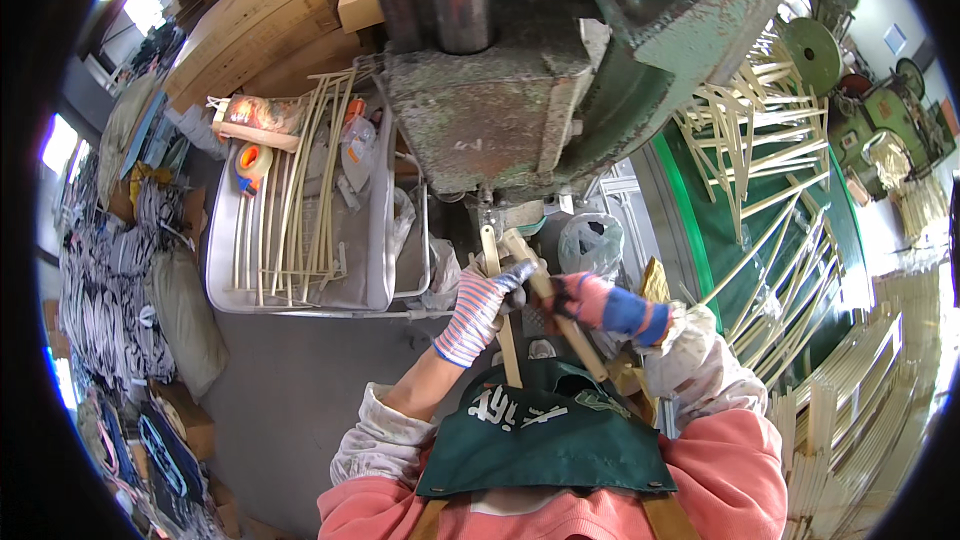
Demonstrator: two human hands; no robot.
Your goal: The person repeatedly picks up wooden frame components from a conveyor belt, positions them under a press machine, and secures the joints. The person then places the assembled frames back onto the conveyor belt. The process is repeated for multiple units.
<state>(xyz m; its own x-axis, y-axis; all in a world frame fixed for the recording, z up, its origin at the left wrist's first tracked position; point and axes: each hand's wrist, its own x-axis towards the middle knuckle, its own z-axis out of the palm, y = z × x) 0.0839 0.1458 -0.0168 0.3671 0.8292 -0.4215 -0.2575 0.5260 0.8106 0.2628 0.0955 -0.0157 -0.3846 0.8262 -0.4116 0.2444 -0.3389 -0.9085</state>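
Note:
My left hand (476, 312), in a striped knit glove with dark fingertips, is closed around a narrow pale slat (508, 352) with a rounded upper end. A second, slightly wider pale slat (580, 345) slants down to the right, with my right hand (605, 307) closed on it. That hand wears a pink and blue glove. Both slats meet near my fingertips, just below the tool end of a worn green press (480, 115). Whether the slats touch each other there is hidden by my fingers.
To the left stands a white-sided tray cart (383, 240) with long pale rods (320, 180), tape rolls (254, 162) and a bag. On the right, a green table (700, 225) holds loose slats (770, 140). A plastic bag (591, 245) hangs near the press; cartons (260, 30) rise behind.

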